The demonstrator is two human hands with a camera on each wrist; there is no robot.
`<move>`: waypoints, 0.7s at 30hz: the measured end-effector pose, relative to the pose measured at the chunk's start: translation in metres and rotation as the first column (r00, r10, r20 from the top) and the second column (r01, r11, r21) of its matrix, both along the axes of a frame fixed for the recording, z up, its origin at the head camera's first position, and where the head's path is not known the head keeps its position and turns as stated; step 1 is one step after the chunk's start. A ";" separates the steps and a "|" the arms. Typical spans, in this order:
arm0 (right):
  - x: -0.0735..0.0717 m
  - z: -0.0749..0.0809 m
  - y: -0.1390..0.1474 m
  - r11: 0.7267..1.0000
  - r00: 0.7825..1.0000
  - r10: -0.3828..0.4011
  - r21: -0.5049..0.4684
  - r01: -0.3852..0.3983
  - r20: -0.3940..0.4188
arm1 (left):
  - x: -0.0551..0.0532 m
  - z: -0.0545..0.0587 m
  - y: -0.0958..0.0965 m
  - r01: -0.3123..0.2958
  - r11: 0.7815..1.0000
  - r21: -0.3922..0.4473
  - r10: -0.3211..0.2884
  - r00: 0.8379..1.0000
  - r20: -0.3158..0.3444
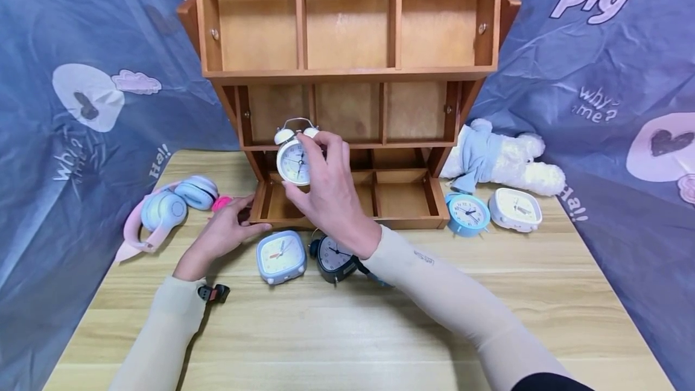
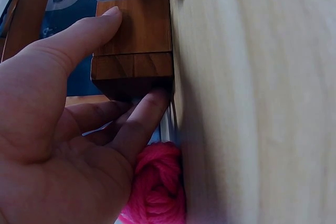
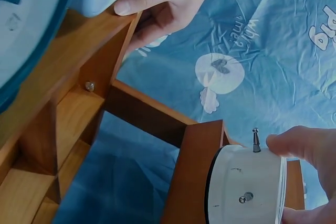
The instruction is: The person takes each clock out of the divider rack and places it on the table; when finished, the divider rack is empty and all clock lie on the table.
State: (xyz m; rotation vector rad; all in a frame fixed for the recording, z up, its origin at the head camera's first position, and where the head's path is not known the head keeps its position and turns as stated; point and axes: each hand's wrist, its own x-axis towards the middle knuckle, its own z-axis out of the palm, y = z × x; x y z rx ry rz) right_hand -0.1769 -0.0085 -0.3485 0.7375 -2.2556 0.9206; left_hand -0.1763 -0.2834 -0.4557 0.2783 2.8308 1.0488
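My right hand (image 1: 336, 192) pinches a white twin-bell alarm clock (image 1: 289, 163) between thumb and fingers, in front of the middle tier of a wooden three-tier shelf (image 1: 347, 71). In the right wrist view, the clock's white side (image 3: 247, 187) shows a small metal foot and knob. My left hand (image 1: 225, 231) grips the shelf's lower left corner, thumb on the front and fingers round the side; the left wrist view shows the wooden corner (image 2: 134, 30) between them. Near that thumb stands a light blue square clock (image 1: 281, 256). A black twin-bell clock (image 1: 333, 258) is partly hidden by my right forearm.
Pink and blue headphones (image 1: 163, 210) lie left of the shelf, near a pink yarn ball (image 2: 157, 187). On the right are a blue round clock (image 1: 468, 214), a white clock (image 1: 516, 210) and a white plush toy (image 1: 505, 155). Blue printed cloth (image 1: 613, 77) hangs around the table.
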 end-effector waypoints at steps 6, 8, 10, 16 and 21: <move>0.003 -0.005 0.012 1.000 0.999 -0.014 -0.005 0.015 0.032 | 0.000 0.001 0.001 -0.010 1.000 0.004 0.010 1.000 0.017; 0.003 -0.006 0.015 1.000 0.999 -0.015 -0.001 0.015 0.037 | -0.001 0.001 0.001 -0.011 1.000 0.004 0.011 1.000 0.013; 0.004 -0.007 0.018 1.000 0.999 -0.018 0.003 0.018 0.038 | -0.001 0.001 0.001 -0.010 1.000 0.007 0.010 1.000 0.009; 0.007 -0.010 0.027 0.999 0.999 -0.028 0.018 0.028 0.024 | -0.002 0.001 0.001 -0.004 1.000 0.022 0.003 1.000 0.015; 0.014 -0.010 0.035 1.000 0.999 -0.017 0.025 0.016 0.039 | -0.002 -0.001 0.001 -0.006 1.000 0.009 0.006 1.000 0.015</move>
